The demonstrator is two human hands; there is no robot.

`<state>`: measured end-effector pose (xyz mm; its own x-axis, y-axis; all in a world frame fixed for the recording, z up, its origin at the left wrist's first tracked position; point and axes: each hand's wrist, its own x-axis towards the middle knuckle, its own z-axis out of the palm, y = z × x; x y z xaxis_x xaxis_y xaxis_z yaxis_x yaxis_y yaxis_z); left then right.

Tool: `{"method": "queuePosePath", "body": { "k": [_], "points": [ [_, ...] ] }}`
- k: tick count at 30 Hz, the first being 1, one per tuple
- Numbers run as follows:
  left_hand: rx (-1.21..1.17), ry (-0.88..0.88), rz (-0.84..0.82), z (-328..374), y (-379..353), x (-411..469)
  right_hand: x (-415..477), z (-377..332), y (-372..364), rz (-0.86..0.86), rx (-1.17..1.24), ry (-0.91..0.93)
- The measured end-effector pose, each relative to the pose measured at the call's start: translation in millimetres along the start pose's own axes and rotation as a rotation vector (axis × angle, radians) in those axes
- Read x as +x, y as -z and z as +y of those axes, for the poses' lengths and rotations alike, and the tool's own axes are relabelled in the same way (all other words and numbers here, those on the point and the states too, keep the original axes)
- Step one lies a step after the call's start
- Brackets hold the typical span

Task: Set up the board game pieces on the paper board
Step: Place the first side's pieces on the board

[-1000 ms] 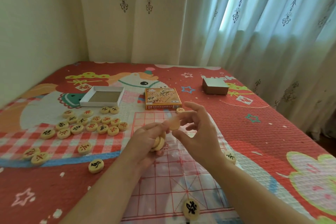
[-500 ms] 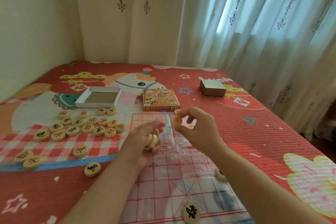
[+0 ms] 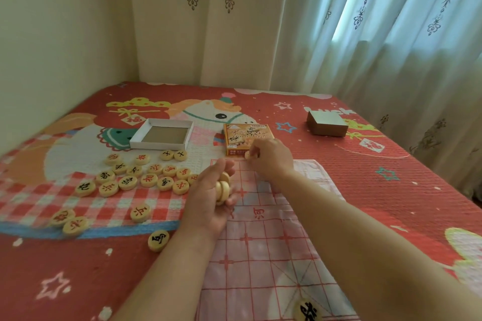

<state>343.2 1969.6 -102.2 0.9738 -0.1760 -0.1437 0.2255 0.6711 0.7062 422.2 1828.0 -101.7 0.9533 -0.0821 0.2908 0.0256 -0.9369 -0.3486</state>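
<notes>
The paper board (image 3: 263,250), a thin sheet with a red grid, lies on the red bedspread in front of me. My left hand (image 3: 211,195) hovers over the board's left edge and grips a small stack of round wooden pieces (image 3: 223,188). My right hand (image 3: 271,157) reaches to the board's far edge and pinches one wooden piece (image 3: 248,155) low over the paper. A black-marked piece (image 3: 307,310) sits on the board's near edge. Several loose pieces (image 3: 146,177) with red or black characters lie on the bedspread to the left.
An open white box tray (image 3: 161,135) lies beyond the loose pieces. The orange game box lid (image 3: 245,135) sits just past the board's far edge. A grey-brown box (image 3: 327,126) stands at the far right. Curtains and a wall close off the bed's far side.
My right hand has moved away from my left hand, forward and down to the board's far edge, carrying one piece. My left hand stays in place with its stack.
</notes>
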Motion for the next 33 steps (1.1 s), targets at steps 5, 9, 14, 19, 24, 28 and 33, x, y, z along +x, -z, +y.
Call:
{"method": "queuePosePath", "body": {
  "k": [5,9,14,19,24,28,33],
  "points": [
    [-0.016,0.018,-0.001,-0.6,0.2,0.0,-3.8,-0.2,-1.2,-0.002,-0.067,0.011],
    [-0.020,0.041,-0.005,-2.1,1.1,-0.3,-8.1,0.8,7.7,-0.055,-0.084,-0.007],
    [-0.003,0.044,-0.008,-3.2,0.3,-0.4,-14.2,2.3,22.7,-0.042,-0.047,0.008],
    [0.048,0.069,0.015,-4.6,-5.9,-3.0,-33.3,-4.5,41.4,0.079,0.231,-0.011],
    [0.083,0.151,-0.006,-6.2,-16.5,-9.2,-83.9,-20.3,54.2,-0.072,0.576,0.077],
    [0.118,0.202,0.006,-12.4,-22.8,-19.6,-115.6,-14.8,51.8,-0.091,0.675,0.051],
    [0.116,0.285,0.005,-17.3,-32.7,-36.4,-130.6,-12.8,48.7,-0.060,0.612,0.131]
  ]
}}
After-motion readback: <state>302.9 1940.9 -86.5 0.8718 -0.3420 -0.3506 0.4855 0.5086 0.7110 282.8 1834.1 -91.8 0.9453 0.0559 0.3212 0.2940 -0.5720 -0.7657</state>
